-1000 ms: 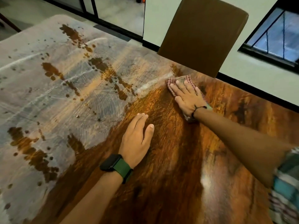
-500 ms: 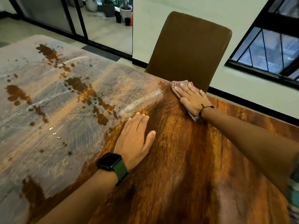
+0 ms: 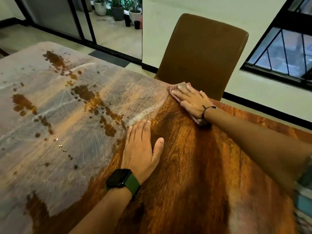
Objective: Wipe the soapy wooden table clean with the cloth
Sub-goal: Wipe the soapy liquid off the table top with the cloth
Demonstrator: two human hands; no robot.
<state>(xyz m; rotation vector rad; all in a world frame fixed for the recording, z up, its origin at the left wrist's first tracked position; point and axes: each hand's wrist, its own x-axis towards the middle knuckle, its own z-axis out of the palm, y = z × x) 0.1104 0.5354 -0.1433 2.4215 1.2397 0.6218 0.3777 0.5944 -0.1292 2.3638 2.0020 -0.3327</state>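
The wooden table (image 3: 194, 174) is wet, bare brown wood on its right half. A grey-white soap film (image 3: 55, 132) with brown gaps covers its left half. My right hand (image 3: 192, 100) lies flat on a red checked cloth (image 3: 173, 87) and presses it down at the table's far edge, right at the border of the soap. Only the cloth's edges show around the hand. My left hand (image 3: 141, 149) rests palm down on the wiped wood near the soap's edge, fingers together, holding nothing. It wears a black watch with a green strap.
A brown chair (image 3: 202, 53) stands pushed against the table's far edge, just behind the cloth. Beyond it are a pale wall, a barred window (image 3: 283, 51) at right and a sliding glass door (image 3: 81, 19) with potted plants outside.
My right hand has slid the cloth further away, up to the table's far edge by the chair. The left hand has stayed flat in the same spot. My head has tilted up.
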